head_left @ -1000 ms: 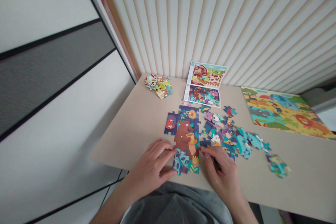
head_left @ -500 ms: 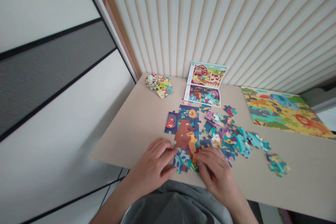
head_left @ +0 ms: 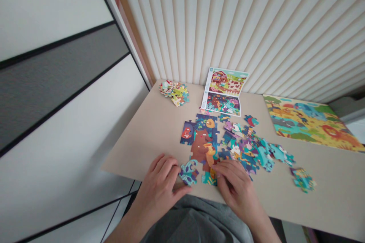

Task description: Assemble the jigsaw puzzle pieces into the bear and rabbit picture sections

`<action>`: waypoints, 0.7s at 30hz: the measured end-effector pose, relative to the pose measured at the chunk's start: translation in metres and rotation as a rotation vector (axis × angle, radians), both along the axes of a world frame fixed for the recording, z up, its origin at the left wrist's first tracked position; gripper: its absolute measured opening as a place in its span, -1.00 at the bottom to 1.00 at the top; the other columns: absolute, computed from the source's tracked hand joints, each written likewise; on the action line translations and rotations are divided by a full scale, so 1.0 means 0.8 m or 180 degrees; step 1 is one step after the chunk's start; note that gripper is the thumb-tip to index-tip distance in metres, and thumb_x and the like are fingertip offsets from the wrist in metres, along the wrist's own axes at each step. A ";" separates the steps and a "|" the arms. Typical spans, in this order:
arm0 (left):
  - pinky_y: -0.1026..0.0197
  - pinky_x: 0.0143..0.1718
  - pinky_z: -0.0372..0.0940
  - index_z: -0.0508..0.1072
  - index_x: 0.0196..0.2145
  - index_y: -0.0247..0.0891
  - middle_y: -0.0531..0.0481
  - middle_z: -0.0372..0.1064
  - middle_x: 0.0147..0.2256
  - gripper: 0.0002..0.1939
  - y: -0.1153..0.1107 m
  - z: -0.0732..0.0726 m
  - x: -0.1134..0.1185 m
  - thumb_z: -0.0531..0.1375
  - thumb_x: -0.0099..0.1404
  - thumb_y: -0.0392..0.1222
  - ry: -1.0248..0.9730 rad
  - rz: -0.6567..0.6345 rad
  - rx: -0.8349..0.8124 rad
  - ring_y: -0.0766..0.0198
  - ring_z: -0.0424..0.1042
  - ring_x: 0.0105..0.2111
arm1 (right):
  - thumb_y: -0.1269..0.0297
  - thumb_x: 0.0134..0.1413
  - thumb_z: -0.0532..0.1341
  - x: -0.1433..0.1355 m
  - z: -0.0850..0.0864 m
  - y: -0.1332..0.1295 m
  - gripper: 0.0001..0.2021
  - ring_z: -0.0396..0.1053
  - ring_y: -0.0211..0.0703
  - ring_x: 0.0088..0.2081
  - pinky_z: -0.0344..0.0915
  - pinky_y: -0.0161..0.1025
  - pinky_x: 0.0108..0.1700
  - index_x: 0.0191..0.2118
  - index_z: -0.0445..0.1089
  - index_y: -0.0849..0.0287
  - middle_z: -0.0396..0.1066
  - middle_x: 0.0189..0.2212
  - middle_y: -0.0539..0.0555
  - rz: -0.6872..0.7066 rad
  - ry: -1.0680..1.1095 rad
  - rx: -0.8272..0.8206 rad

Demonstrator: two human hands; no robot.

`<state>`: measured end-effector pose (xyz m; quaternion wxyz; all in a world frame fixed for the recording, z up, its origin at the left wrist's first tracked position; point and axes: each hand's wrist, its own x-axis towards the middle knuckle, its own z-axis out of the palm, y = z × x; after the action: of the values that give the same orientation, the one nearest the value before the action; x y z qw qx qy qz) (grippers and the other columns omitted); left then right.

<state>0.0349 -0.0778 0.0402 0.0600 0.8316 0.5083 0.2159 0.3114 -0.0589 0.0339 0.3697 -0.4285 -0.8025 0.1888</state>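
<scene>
Between the thumb and fingers of my left hand [head_left: 161, 180] is a teal leaf-patterned puzzle piece [head_left: 188, 173], lying on the table just left of the joined section and apart from it. The joined puzzle section [head_left: 201, 144] shows a brown bear with an orange jar, and a red animal at its upper left. My right hand [head_left: 235, 184] rests its bent fingertips on the lower right edge of this section, near the yellow and green part. A heap of loose pieces [head_left: 245, 152] lies beyond my right hand.
A folded picture sheet [head_left: 224, 91] stands at the back against the pleated wall. Another pile of pieces [head_left: 175, 93] is at the back left. A completed animal puzzle [head_left: 310, 121] lies at the right, with some pieces [head_left: 303, 179] nearer the front.
My left hand has moved left with the leaf-patterned piece, which has come away from the bear section. My right hand has stayed nearly in place.
</scene>
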 end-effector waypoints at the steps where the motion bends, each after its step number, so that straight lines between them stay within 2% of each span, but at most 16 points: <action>1: -0.29 0.21 0.36 0.40 -0.19 -0.20 -0.08 0.40 -0.13 -0.53 -0.001 -0.001 0.003 0.56 0.13 -0.04 0.0026 0.0046 0.0033 -0.01 0.45 -0.05 | 0.49 0.34 0.21 0.000 -0.001 0.000 -0.67 0.57 0.03 -0.05 0.51 0.06 0.03 0.11 0.51 0.02 0.62 -0.11 0.12 -0.0010 -0.0005 0.0006; 8: -0.22 0.02 0.45 0.33 -0.30 -0.16 -0.04 0.39 -0.22 -0.49 -0.004 -0.004 0.021 0.58 0.09 0.03 0.0100 0.0267 0.0060 -0.02 0.45 -0.12 | 0.47 0.35 0.21 0.001 -0.004 -0.001 -0.69 0.58 0.04 -0.04 0.52 0.04 0.02 0.08 0.53 0.01 0.63 -0.11 0.12 -0.0077 -0.0005 -0.0068; 10: -0.20 0.02 0.45 0.33 -0.26 -0.16 -0.08 0.41 -0.16 -0.48 -0.004 -0.003 0.019 0.57 0.09 0.00 -0.0071 0.0199 -0.0046 -0.04 0.46 -0.07 | 0.48 0.35 0.21 0.002 -0.004 -0.002 -0.69 0.57 0.03 -0.04 0.52 0.03 0.01 0.08 0.53 0.01 0.62 -0.10 0.11 -0.0080 0.0008 -0.0081; 13: -0.23 0.15 0.41 0.33 -0.14 -0.16 -0.20 0.42 0.10 -0.49 -0.002 0.000 0.011 0.54 0.14 -0.10 -0.0302 -0.0014 -0.0211 -0.11 0.42 0.14 | 0.48 0.36 0.21 0.002 -0.005 -0.001 -0.70 0.56 0.02 -0.03 0.50 0.03 0.04 0.08 0.52 0.02 0.62 -0.10 0.11 -0.0067 -0.0009 -0.0098; 15: -0.27 0.27 0.32 0.30 -0.10 -0.16 -0.20 0.41 0.18 -0.56 0.000 0.001 0.006 0.47 0.22 -0.21 -0.0333 -0.0173 -0.0278 -0.08 0.37 0.23 | 0.48 0.36 0.21 0.002 -0.005 -0.001 -0.70 0.56 0.02 -0.03 0.49 0.05 0.05 0.09 0.51 0.02 0.62 -0.09 0.11 -0.0050 -0.0033 -0.0088; 17: -0.29 0.35 0.24 0.29 -0.10 -0.15 -0.15 0.47 0.14 -0.63 0.002 0.001 0.003 0.39 0.29 -0.29 -0.0330 -0.0290 -0.0308 -0.03 0.38 0.25 | 0.48 0.36 0.21 0.001 -0.005 0.000 -0.69 0.56 0.03 -0.03 0.48 0.06 0.06 0.10 0.51 0.02 0.62 -0.08 0.11 -0.0037 -0.0042 -0.0083; 21: -0.32 0.38 0.21 0.31 -0.13 -0.14 -0.09 0.52 0.07 -0.72 0.006 0.003 0.002 0.35 0.34 -0.28 -0.0305 -0.0349 -0.0317 -0.02 0.40 0.24 | 0.48 0.36 0.21 0.001 -0.006 0.000 -0.69 0.56 0.03 -0.02 0.48 0.05 0.07 0.09 0.52 0.01 0.62 -0.07 0.11 -0.0047 -0.0030 -0.0112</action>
<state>0.0367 -0.0728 0.0429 0.1373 0.8428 0.4687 0.2262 0.3122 -0.0590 0.0295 0.3596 -0.4417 -0.7977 0.1981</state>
